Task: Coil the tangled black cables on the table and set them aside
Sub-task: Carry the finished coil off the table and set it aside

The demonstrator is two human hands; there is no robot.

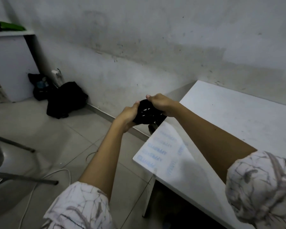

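Black rubbery cable, wound into a small round coil (148,114), sits between our two hands in the head view, raised in the air just off the far left corner of the white rectangular laminate table (229,123). Our left hand (128,115) cups the coil's left side with fingers curled under it; our right hand (162,104) grips its top and right edge, thumb over the rim. Both hold the bundle tightly, close together. Loops show through the middle, so we judge the winding nearly or fully done. No other black cable shows on the table, though its near right part is hidden by our patterned sleeve (262,185). What seems left is setting the coil aside.
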